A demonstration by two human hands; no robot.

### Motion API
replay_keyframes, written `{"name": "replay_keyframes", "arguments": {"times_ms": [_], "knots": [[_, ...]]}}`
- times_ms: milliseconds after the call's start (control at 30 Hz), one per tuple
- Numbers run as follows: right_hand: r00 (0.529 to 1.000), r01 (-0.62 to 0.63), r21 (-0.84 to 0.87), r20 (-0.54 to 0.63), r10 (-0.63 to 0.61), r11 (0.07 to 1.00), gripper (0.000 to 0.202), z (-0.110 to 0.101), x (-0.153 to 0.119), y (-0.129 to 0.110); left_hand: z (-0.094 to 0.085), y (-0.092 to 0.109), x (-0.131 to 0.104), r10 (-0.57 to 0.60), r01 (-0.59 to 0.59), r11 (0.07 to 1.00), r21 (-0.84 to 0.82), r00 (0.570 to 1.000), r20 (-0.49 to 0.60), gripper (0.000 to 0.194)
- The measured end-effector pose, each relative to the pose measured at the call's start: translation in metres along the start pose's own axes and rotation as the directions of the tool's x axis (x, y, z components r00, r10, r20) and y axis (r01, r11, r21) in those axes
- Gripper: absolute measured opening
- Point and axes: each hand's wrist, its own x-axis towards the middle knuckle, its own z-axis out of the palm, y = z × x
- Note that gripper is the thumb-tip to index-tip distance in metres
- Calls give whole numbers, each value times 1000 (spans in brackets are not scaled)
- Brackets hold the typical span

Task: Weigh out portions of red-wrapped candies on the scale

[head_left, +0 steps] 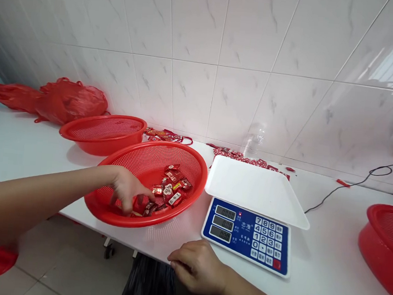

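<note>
My left hand [129,191] reaches down into a red perforated plastic basket [198,182] at the table's front edge. Its fingers curl around small wrapped candies at the near left of the basket floor; some fingertips are hidden. More candies in red wrappers [168,189] lie heaped toward the right side of the basket. My right hand [200,267] rests at the table edge, fingers curled in a loose fist with nothing visible in it. Just beyond it stands a blue and white digital scale [238,257], its white weighing tray [251,184] bare and its displays showing zeros.
Another red basket [102,125] stands behind on the left, near red plastic bags [71,102]. Small red packets [260,163] lie along the wall, beside a clear plastic cup-like thing [253,143]. A black cable [346,183] crosses the table. A red basket [383,255] sits far right.
</note>
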Motion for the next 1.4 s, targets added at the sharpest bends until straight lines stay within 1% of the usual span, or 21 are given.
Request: {"name": "replay_keyframes", "arguments": {"times_ms": [33, 67, 100, 167, 233, 333, 400, 467, 533, 633, 700, 767, 867, 933, 1000, 1067, 1100, 1200, 1300, 1333, 1400], "knots": [[1000, -2, -2, 1, 2, 1000, 21, 0, 0, 0, 4, 0, -1, -57, 59, 998, -13, 992, 116, 92], [1000, -5, -5, 2, 5, 1000, 21, 0, 0, -1, 9, -1, -1, -102, 104, 995, -4, 975, 196, 99], [1000, -6, -8, 4, 6, 1000, 21, 1, 0, -1, 14, -1, 0, -125, 126, 992, 6, 969, 213, 103], [1000, -8, -13, 5, 8, 1000, 21, 1, 0, 0, 21, -1, 4, -98, 96, 995, 30, 988, 117, 103], [1000, -5, -17, -2, 5, 1000, 20, 2, -1, 1, 22, -2, 7, -27, 28, 1000, -12, 998, 58, 94], [1000, -2, -19, -10, 2, 1000, 20, 2, -1, 2, 9, -4, 11, 103, -94, 974, -206, 994, 38, 73], [1000, -2, -22, -11, 1, 1000, 20, 2, -1, 2, -2, -5, 14, 124, -138, 950, -281, 990, -68, 65], [1000, 0, -22, -14, 0, 1000, 20, 3, 0, 2, -10, -4, 18, 108, -154, 964, -218, 972, -209, 72], [1000, -1, -22, -12, 1, 1000, 20, 3, 0, 1, -10, -2, 27, 136, -155, 987, -51, 955, -262, 91], [1000, -9, -24, -7, 9, 1000, 20, 4, 0, 2, 5, 3, 49, 131, -100, 979, 175, 976, -174, 120], [1000, -19, -27, 2, 19, 999, 20, 4, 0, 2, 17, 6, 66, 86, -44, 968, 248, 984, -157, 126], [999, -28, -32, 17, 29, 999, 20, 4, -1, 3, 26, 7, 80, 79, -16, 960, 279, 973, -216, 121], [999, -33, -39, 28, 34, 999, 20, 4, -1, 3, 29, 4, 92, 126, -24, 953, 303, 939, -321, 104], [999, -33, -40, 22, 34, 999, 20, 4, -1, 3, 26, 2, 94, 165, -36, 943, 332, 914, -370, 90], [999, -36, -43, 12, 36, 998, 20, 3, 0, 2, 20, 0, 94, 218, -61, 933, 354, 880, -422, 69], [999, -36, -45, 5, 37, 998, 20, 3, 0, 1, 13, 0, 93, 258, -101, 938, 332, 843, -472, 48], [999, -36, -44, 1, 36, 998, 21, 3, 0, 1, 7, 0, 92, 257, -120, 948, 294, 834, -489, 39], [1000, -28, -39, -6, 28, 999, 21, 3, 0, 1, -11, 2, 86, 205, -137, 976, 168, 835, -510, 19], [1000, -27, -38, -1, 27, 999, 20, 3, 0, 2, -30, 5, 77, 175, -146, 985, 96, 833, -524, 15], [1000, -27, -37, 2, 27, 999, 20, 3, 0, 2, -34, 5, 73, 162, -170, 985, 32, 846, -508, 16], [1000, -29, -39, 7, 29, 999, 19, 3, 0, 2, -37, 5, 67, 127, -211, 964, -163, 901, -415, 23]]}}
